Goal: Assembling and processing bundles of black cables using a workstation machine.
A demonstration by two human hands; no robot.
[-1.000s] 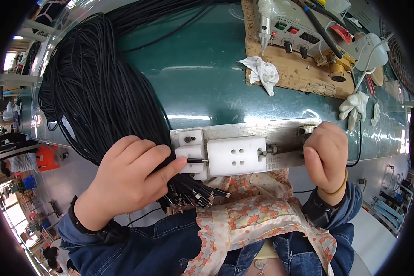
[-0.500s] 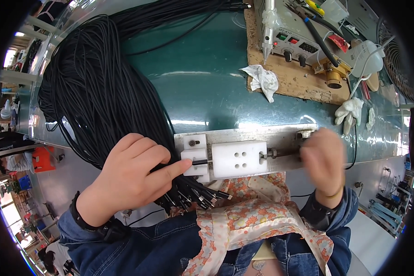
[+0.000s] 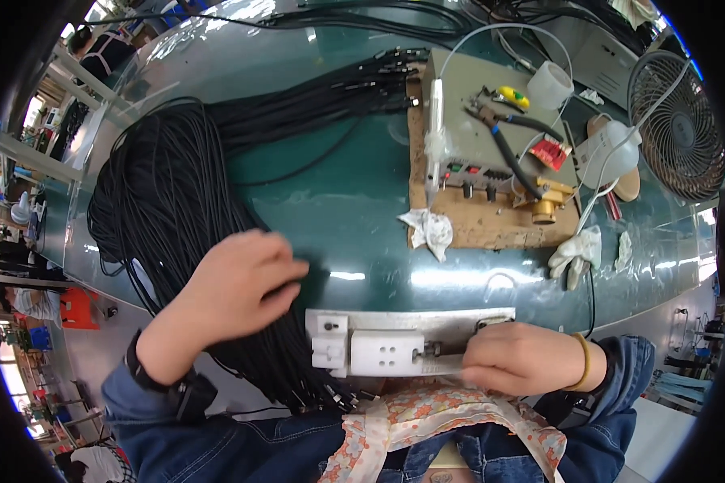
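A white block fixture (image 3: 387, 352) sits on a metal plate (image 3: 411, 319) at the table's near edge. Its small left block (image 3: 330, 350) has no cable in its slot. My right hand (image 3: 514, 358) is curled over the fixture's right end, closed on the clamp handle, which it mostly hides. Up and left of the fixture, my left hand (image 3: 242, 282) hovers over the bundle of black cables (image 3: 169, 185) with bent fingers. A dark smear at its fingertips looks like a black cable. Loose cable ends with metal plugs (image 3: 342, 396) hang below the small block.
Behind the fixture, a soldering station (image 3: 491, 153) on a brown board (image 3: 540, 229) carries pliers (image 3: 503, 145). A crumpled white tissue (image 3: 431, 233) and a white glove (image 3: 578, 253) lie nearby. A black fan (image 3: 677, 129) stands far right.
My left hand has lifted up and left from the small block, and the black cable is out of its slot. My right hand has lowered onto the clamp end. The view has shifted.
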